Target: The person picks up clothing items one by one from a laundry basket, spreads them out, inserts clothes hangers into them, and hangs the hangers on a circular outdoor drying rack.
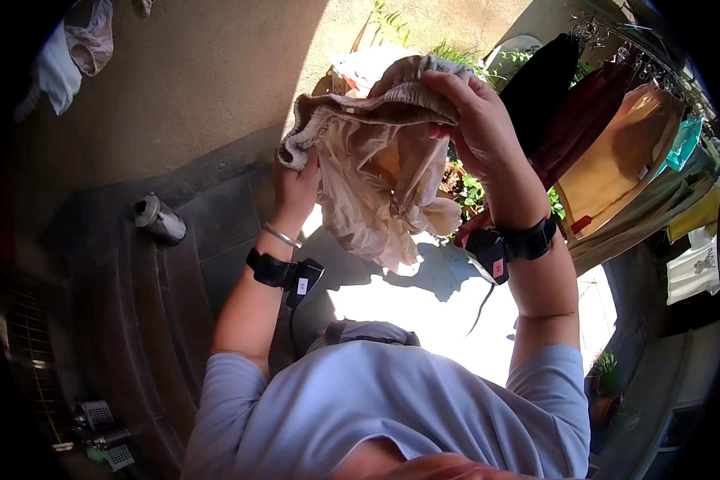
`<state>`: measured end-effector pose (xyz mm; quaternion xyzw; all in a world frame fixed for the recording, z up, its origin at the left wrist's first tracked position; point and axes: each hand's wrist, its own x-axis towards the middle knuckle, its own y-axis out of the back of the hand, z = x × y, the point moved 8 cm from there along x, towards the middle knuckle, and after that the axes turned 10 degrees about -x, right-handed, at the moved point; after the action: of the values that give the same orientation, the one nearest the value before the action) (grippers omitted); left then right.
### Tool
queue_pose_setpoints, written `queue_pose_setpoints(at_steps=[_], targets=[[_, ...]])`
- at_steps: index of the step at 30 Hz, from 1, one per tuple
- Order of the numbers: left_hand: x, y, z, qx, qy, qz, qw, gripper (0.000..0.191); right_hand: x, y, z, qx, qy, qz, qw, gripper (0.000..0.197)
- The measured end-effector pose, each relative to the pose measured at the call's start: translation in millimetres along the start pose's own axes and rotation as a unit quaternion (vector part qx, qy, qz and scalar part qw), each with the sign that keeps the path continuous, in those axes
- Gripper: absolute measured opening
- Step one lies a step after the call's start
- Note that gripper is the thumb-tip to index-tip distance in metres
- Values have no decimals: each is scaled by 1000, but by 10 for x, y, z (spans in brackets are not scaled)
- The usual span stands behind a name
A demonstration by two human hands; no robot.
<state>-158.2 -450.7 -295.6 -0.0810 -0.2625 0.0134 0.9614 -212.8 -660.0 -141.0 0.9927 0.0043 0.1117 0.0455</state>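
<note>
A beige cloth garment with a gathered elastic waistband (384, 162) hangs between my two hands, its thin fabric drooping in loose folds. My left hand (296, 189) grips the waistband at its left end, the fingers partly hidden behind the cloth. At the upper right, my right hand (477, 123) pinches the band between thumb and fingers. The band is held spread, and its opening shows from above. Both forearms wear black straps with small boxes.
To the right, trousers (606, 162) and other clothes hang from a rack of metal clips (654, 69). Potted plants (471, 195) stand behind the garment. A metal canister (159, 219) is on the dark steps (150, 288) at left. Underwear (90, 42) hangs at upper left.
</note>
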Motion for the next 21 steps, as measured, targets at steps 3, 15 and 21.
queue_pose_setpoints(at_steps=[3,15,21], targets=[[245,357,335,101,-39,-51,993,20,59,745,389,-277,-109,18,954,28],[13,268,1408,148,-76,-254,953,19,-739,561,1329,238,-123,74,961,20],[607,579,1500,209,-176,-136,952,23,-576,378,760,-19,7,-24,1000,43]])
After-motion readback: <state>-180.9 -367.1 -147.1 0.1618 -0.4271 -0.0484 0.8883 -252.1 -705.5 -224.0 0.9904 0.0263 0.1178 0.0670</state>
